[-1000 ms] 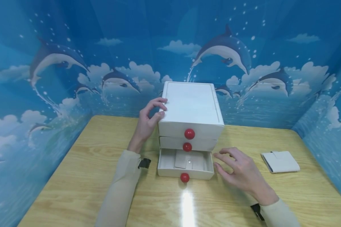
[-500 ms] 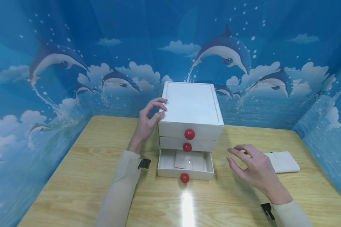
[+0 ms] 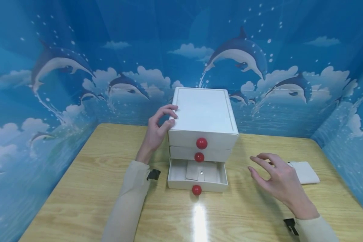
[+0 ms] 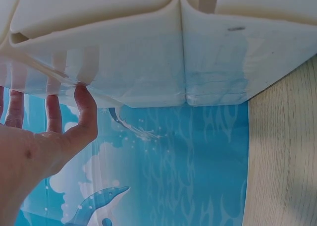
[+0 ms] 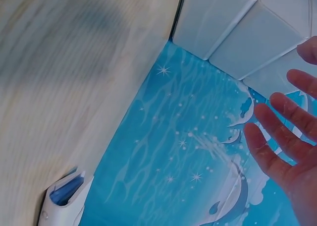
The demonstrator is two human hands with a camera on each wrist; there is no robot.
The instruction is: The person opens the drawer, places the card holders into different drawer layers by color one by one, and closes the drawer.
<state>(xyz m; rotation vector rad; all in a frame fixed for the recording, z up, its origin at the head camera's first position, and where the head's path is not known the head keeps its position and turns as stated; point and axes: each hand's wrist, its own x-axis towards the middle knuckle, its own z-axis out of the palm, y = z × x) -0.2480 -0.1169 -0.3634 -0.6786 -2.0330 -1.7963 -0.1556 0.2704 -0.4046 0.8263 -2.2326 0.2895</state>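
Note:
A white drawer cabinet (image 3: 203, 111) with red knobs stands on the table. Its bottom drawer (image 3: 181, 184) is pulled out, and a pale flat wallet (image 3: 193, 170) with a snap flap lies inside. My left hand (image 3: 156, 130) rests on the cabinet's upper left edge, fingertips against the top and side; the left wrist view shows its fingers (image 4: 86, 109) touching the wall. To the cabinet's right, my right hand (image 3: 279, 178) hovers over the table with nothing in it, fingers (image 5: 265, 149) spread apart. It partly covers a second white wallet (image 3: 307, 173).
The upper drawer (image 3: 178, 138) is closed, and the middle drawer (image 3: 181, 152) looks closed too. The wooden table (image 3: 87, 188) ends at a blue dolphin-print curtain (image 3: 157, 40) at the back and sides. In the right wrist view, blue shows inside the second wallet's edge.
My right hand has moved right, away from the pulled-out drawer, and now partly covers the wallet on the table. The left hand and cabinet stay put.

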